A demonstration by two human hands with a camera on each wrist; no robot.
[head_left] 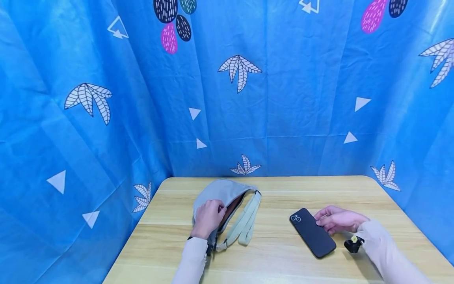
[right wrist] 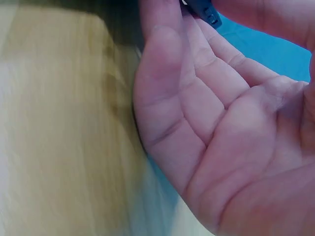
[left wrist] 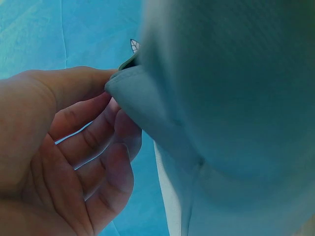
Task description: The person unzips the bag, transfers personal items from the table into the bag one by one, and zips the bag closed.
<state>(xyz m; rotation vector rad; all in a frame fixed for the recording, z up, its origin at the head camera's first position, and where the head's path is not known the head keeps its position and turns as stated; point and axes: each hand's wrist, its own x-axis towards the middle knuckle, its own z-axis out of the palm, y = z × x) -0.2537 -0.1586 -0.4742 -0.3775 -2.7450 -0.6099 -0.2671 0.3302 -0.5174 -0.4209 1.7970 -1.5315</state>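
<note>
The left hand (head_left: 209, 216) is at the bag (head_left: 217, 191), on the left of the desk (head_left: 280, 268), its grip together on the edge of the bag's mouth: in the left wrist view thumb and fingertips pinch the grey cloth, the other fingers loosely bent below. The bag lies with its mouth parted towards the right, showing a dark reddish lining (head_left: 234, 207). Its pale strap (head_left: 248, 221) hangs in a loop along the right side, lying on the desk at the near end.

The right hand (head_left: 338, 220), well apart to the right, has its grip clamped on the phone (head_left: 312, 234) by the right long edge. The phone is black, its back showing, with the lenses (head_left: 295, 218) at the far left end and the other end pointing near and right. Whether it touches the desk I cannot tell. A small black device (head_left: 353, 244) sits at the right cuff, and both sleeves (head_left: 381, 248) are pale. Blue cloth (head_left: 301, 98) with leaf and triangle prints hangs behind the desk and along both sides
</note>
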